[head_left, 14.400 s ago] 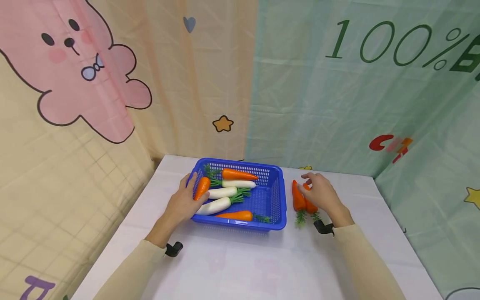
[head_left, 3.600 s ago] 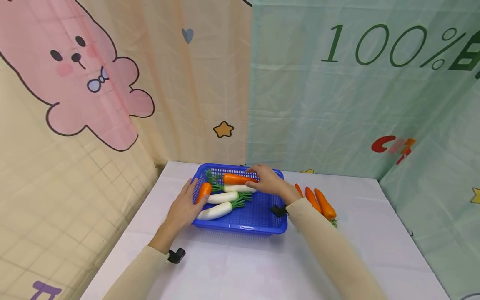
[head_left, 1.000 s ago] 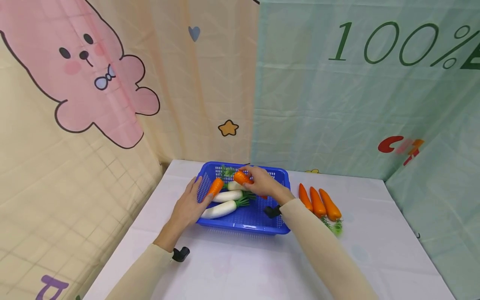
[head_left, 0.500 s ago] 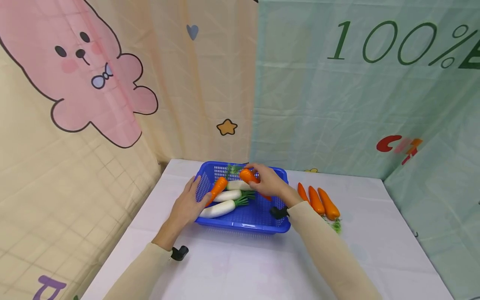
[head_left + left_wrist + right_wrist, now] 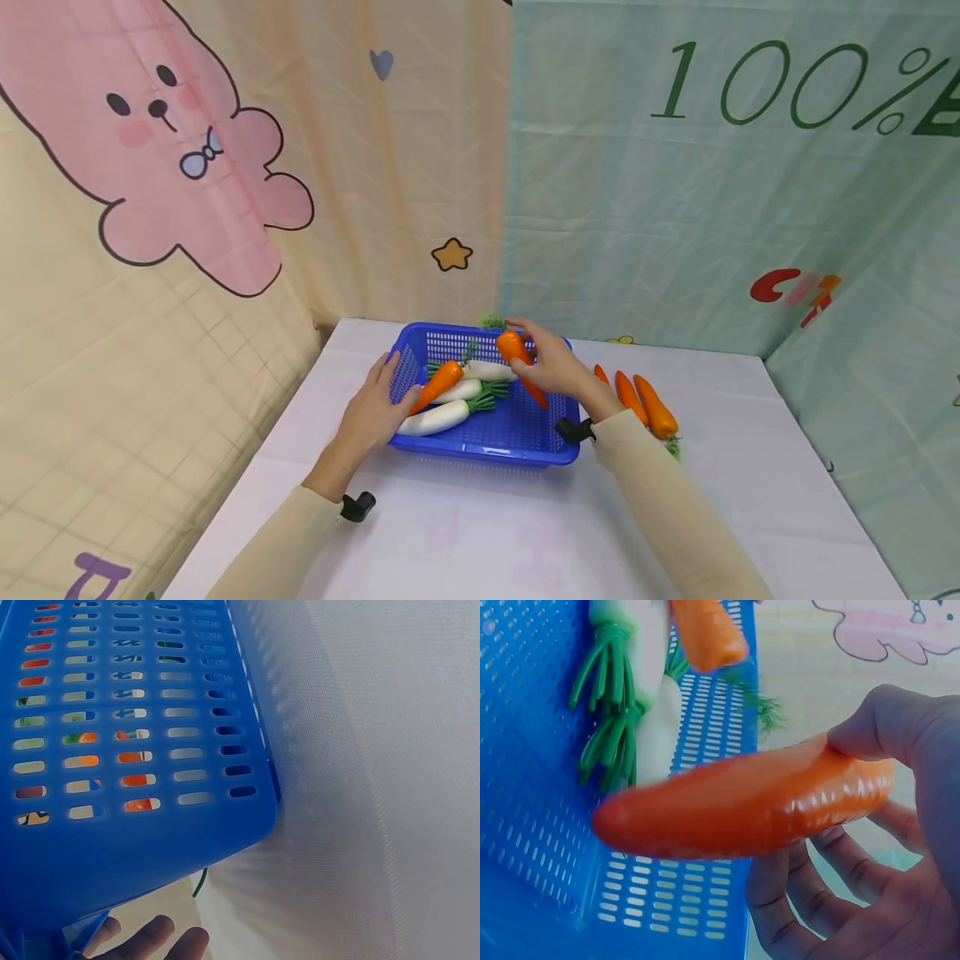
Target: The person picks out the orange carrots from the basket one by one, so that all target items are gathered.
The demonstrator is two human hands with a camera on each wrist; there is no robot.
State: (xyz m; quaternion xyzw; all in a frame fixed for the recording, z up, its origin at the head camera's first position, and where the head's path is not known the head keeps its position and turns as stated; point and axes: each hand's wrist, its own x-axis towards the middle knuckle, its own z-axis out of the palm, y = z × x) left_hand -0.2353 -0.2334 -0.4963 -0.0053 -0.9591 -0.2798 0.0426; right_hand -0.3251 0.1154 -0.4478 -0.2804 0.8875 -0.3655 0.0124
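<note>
The right hand (image 5: 553, 360) grips an orange carrot (image 5: 757, 802) between thumb and fingers, above the right part of the blue basket (image 5: 480, 452), its tip pointing down. The left hand (image 5: 373, 408) rests at the basket's left rim, fingers extended. Inside, a second carrot (image 5: 441, 382) slants beside three white radishes (image 5: 435, 419). Three further carrots (image 5: 656, 407) lie on the table (image 5: 465, 533), right of the basket, partly hidden by the right forearm (image 5: 667, 492).
</note>
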